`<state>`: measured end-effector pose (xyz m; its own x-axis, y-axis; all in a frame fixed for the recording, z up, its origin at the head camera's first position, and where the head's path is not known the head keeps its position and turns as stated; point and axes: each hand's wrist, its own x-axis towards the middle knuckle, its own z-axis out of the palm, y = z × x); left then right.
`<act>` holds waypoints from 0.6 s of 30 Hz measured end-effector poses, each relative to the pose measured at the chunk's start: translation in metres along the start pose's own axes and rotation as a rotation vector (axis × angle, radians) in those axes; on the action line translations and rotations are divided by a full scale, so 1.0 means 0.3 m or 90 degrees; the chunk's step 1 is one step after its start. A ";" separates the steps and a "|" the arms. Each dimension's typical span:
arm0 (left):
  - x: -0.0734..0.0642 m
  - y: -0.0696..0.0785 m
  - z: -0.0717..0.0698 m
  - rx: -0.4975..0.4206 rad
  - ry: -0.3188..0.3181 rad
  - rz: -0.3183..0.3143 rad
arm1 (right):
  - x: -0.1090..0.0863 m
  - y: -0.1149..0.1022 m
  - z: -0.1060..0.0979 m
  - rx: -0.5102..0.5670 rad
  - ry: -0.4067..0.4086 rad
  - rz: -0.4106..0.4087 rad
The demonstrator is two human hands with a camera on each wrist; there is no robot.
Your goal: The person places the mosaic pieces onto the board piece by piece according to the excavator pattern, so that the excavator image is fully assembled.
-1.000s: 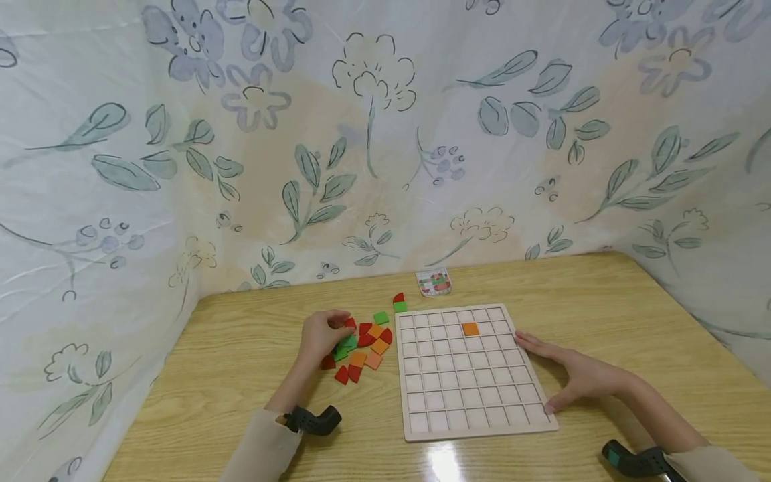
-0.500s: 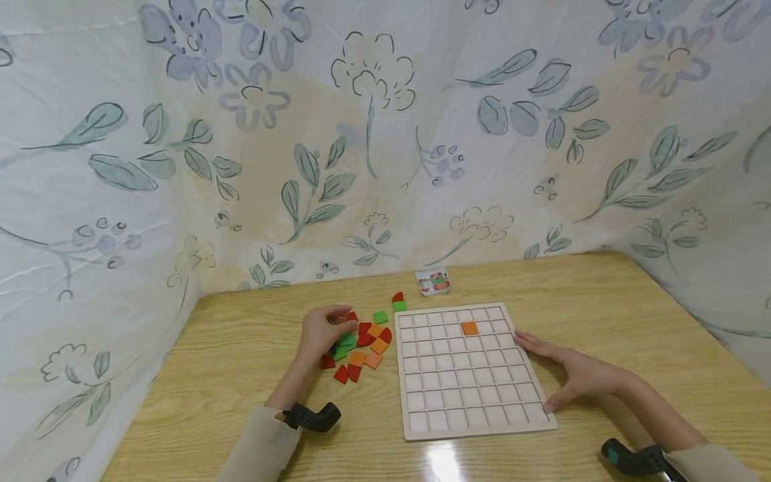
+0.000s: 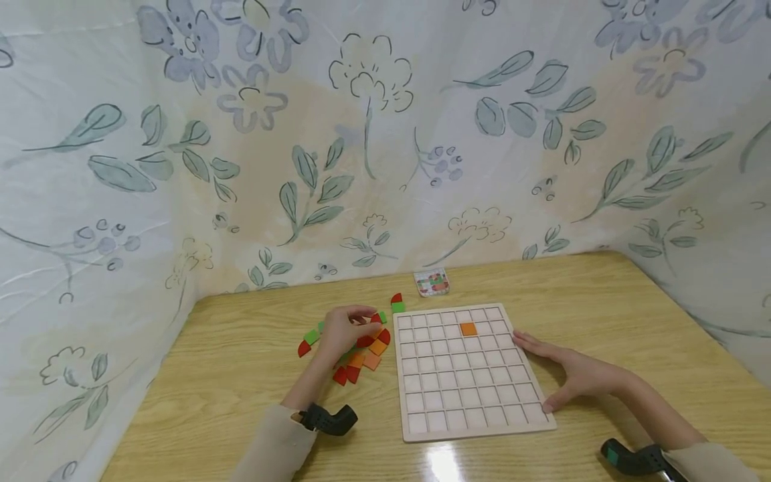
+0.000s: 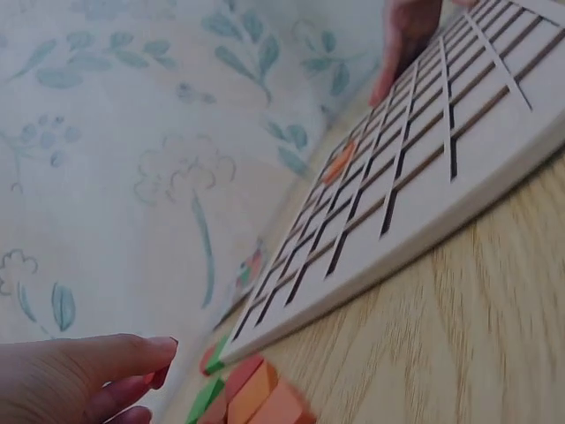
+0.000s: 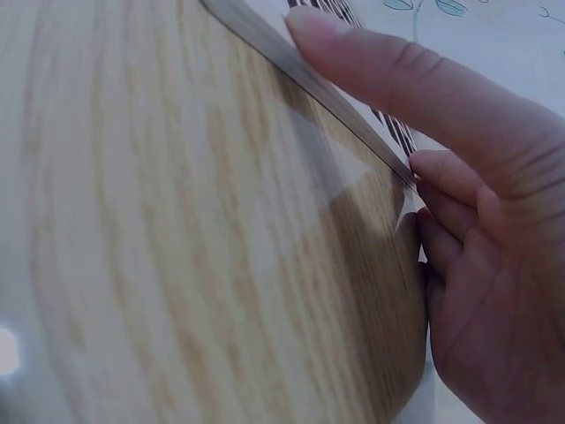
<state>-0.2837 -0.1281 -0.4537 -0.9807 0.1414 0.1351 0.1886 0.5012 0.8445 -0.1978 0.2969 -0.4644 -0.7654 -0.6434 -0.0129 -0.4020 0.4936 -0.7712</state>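
My left hand (image 3: pixel 340 335) pinches a small red tile (image 4: pixel 159 374) between thumb and fingers, above a loose pile of coloured tiles on the table. Red, green and orange pieces make up the pile, with an orange tile (image 3: pixel 378 347) at its right side; my hand hides part of it. To the right lies a pale wooden grid board (image 3: pixel 478 416), with one orange tile (image 3: pixel 468 329) in a cell near its far side. My right hand (image 3: pixel 584 376) rests at the board's right edge, thumb on the near corner and fingers stretched along the side.
Near the back of the table lies a small card with a coloured grid pattern (image 3: pixel 432 282). A green tile (image 3: pixel 398 307) and a red quarter-round tile (image 3: pixel 396 298) sit by the board's far left corner. Flower-patterned cloth (image 3: pixel 367 167) stands behind the table.
My left hand has moved right across the pile, now with a red tile in its fingers. Green and red tiles show at the pile's left. My right hand stays at the board.
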 end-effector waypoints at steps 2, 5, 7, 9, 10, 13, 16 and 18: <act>0.004 0.017 0.020 -0.012 -0.014 0.007 | 0.000 0.001 0.002 -0.003 0.003 0.002; 0.006 0.046 0.046 -0.016 -0.030 0.027 | 0.002 0.007 0.004 -0.007 0.008 0.004; 0.006 0.063 0.065 -0.021 -0.045 0.037 | 0.003 0.011 0.004 -0.009 0.008 0.000; 0.006 0.078 0.086 -0.025 -0.057 0.039 | 0.003 0.015 0.003 -0.011 0.007 0.001; 0.007 0.085 0.099 -0.024 -0.064 0.036 | 0.002 0.016 0.003 -0.012 0.005 0.001; 0.010 0.109 0.141 -0.010 -0.086 0.029 | 0.000 0.017 0.001 -0.012 0.002 0.011; 0.014 0.130 0.185 0.020 -0.096 0.038 | 0.001 0.022 0.003 -0.012 -0.001 0.018; 0.019 0.140 0.212 0.023 -0.106 0.050 | 0.002 0.025 0.005 -0.013 0.001 0.017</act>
<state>-0.2781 -0.0519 -0.4503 -0.9413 0.3191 0.1100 0.2693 0.5134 0.8148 -0.2005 0.2995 -0.4711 -0.7768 -0.6290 -0.0320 -0.3921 0.5228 -0.7570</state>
